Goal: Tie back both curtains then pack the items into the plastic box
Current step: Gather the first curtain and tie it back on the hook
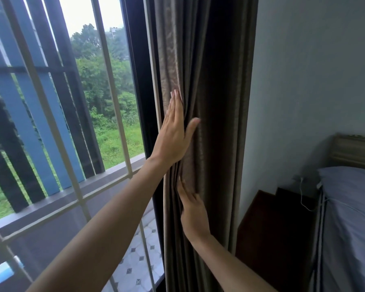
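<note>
A brown curtain hangs in bunched folds at the right side of the window, against the wall. My left hand lies flat on its left edge with straight fingers pointing up and the thumb spread onto the fabric. My right hand presses the folds lower down, fingers straight and partly tucked between pleats. No tie-back and no plastic box are in view.
A barred window with a dark frame fills the left, with trees and grass outside. A grey wall stands to the right of the curtain. A dark wooden bedside stand and a bed with a grey sheet sit at the lower right.
</note>
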